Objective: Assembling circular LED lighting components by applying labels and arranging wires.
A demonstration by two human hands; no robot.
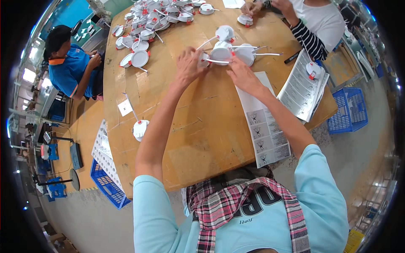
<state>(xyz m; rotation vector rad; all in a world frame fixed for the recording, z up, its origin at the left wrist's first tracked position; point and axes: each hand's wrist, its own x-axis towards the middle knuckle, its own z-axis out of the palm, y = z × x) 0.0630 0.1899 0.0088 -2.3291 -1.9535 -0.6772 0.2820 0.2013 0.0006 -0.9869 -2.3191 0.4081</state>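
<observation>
My left hand (189, 64) and my right hand (243, 76) reach out over a wooden table (202, 130) to a white round downlight (221, 54) with a white wire. The fingers of both hands close on it from either side. More white downlights (244, 54) with wires lie just behind it, one (225, 32) a little farther back.
A strip of label sheet (263, 126) lies under my right forearm, another stack of sheets (301, 88) to its right with a downlight on it. A pile of downlights (147, 21) fills the far left. One lamp (140, 128) sits at the left edge. Two other people sit nearby. Blue crates (349, 110) stand on the floor.
</observation>
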